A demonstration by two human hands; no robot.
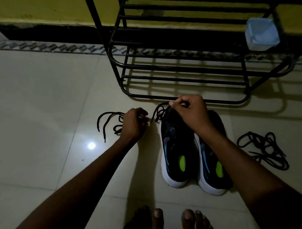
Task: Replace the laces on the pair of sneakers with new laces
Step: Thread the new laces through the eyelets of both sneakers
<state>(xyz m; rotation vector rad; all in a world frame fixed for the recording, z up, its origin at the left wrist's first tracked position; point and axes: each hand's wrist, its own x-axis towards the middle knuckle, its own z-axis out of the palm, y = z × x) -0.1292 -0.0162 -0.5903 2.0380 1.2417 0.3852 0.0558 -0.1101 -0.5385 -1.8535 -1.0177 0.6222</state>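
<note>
Though both sneakers (196,157) stand side by side on the floor (43,101) just past bare toes (157,218), their eyelets look mostly bare, so I judge relacing barely begun. A lace heap (262,149) lies apart on their right. The left hand (133,123) curls round a loose lace (106,119); the right hand (189,111) pinches another lace (159,110) at the left sneaker (175,147) toe. Beyond, a rack (179,75) holding a tub (262,33) stands close, blocking nothing

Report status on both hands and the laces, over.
Left hand grips loose black lace on floor. Right hand pinches second black lace over black, white-soled sneakers. Tangled black lace pile lies right, not obstructing.
</note>
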